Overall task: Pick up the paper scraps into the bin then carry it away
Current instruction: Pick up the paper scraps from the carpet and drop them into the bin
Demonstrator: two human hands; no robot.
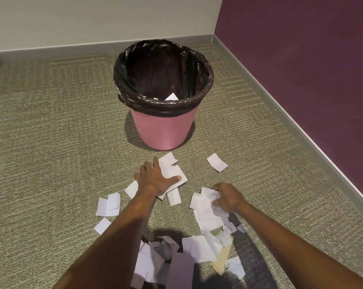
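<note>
The bin (163,126) stands straight ahead of both hands, just beyond the scraps (172,172) on the carpet. The left hand (155,177), spread flat on those scraps, is nearer it; the right hand (226,198) is curled, pinching a bunch (205,207).

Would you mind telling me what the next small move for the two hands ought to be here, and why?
Probably close the left hand on the scraps under it, since it lies flat on them with fingers spread, while the right hand already bunches paper. Both could then lift to the lined pink bin just ahead, which holds few scraps.
</note>
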